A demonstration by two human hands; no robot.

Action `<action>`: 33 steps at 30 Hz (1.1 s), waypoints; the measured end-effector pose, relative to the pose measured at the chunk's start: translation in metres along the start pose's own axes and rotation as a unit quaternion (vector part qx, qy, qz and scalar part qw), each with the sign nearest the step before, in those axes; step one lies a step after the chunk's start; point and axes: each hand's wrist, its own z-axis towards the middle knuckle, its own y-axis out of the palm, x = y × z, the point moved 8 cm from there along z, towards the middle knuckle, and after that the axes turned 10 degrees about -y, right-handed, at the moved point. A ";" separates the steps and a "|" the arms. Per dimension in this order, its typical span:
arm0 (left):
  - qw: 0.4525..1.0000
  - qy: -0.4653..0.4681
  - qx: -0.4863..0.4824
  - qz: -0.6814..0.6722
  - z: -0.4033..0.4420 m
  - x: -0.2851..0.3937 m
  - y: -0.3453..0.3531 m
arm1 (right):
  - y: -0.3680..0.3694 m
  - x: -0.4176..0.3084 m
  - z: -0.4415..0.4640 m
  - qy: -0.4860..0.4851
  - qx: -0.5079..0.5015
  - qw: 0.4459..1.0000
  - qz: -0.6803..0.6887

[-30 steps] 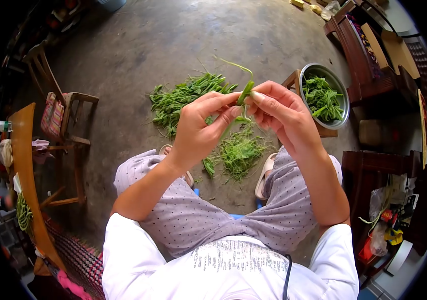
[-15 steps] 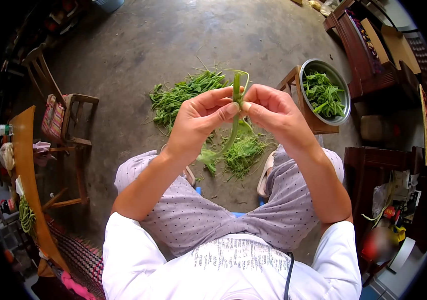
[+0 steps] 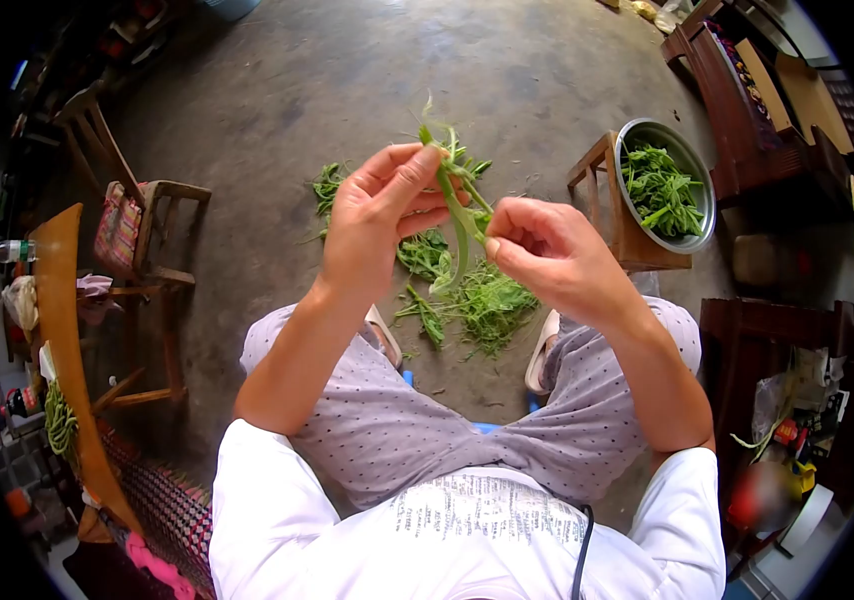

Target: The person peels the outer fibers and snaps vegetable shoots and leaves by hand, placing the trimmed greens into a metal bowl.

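Observation:
My left hand point(image 3: 379, 205) is closed, thumb against fingers, on the upper part of a green vine stem point(image 3: 459, 225) with a leaf and thin curly tendrils. My right hand point(image 3: 552, 250) pinches the lower right side of the same stem between thumb and forefinger. Both hands are raised over the floor in front of my knees. Partly hidden behind my left hand, a pile of leafy green shoots point(image 3: 425, 252) lies on the floor. Nearer my feet sits a tangled heap of fine stringy trimmings point(image 3: 492, 308).
At right, a metal basin point(image 3: 711, 205) of picked greens point(image 3: 661, 190) rests on a wooden stool point(image 3: 637, 245). A wooden chair point(image 3: 152, 225) stands at left, close to a tabletop point(image 3: 57, 300). Dark red wooden furniture point(image 3: 747, 130) borders the right side.
My hands have moved apart slightly, the left one going up and the right one down. The stem now tilts between them. The view has shifted slightly.

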 end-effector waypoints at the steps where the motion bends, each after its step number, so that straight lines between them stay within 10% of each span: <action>1: 1.000 0.001 0.003 0.000 0.001 0.002 -0.002 | 0.001 -0.001 -0.002 -0.001 -0.003 1.000 0.001; 9: 0.999 -0.025 0.038 -0.022 0.005 -0.002 -0.013 | -0.004 -0.045 -0.001 -0.265 0.004 0.962 -0.067; 11: 0.998 -0.030 0.039 -0.028 0.007 -0.003 -0.014 | 0.005 -0.033 0.002 -0.206 -0.037 0.954 0.214; 17: 0.996 0.001 0.075 -0.054 0.012 0.008 -0.031 | 0.003 0.012 -0.002 -0.027 0.050 0.933 0.355; 21: 0.991 0.037 0.105 -0.070 0.015 0.018 -0.052 | 0.000 0.045 -0.005 0.033 0.071 0.980 0.185; 23: 0.987 0.063 0.137 -0.064 0.016 0.023 -0.062 | -0.003 0.022 -0.009 -0.018 0.081 0.987 -0.140; 33: 0.962 0.140 0.220 -0.078 0.023 0.045 -0.120 | -0.005 0.061 -0.024 -0.031 -0.038 0.949 -0.312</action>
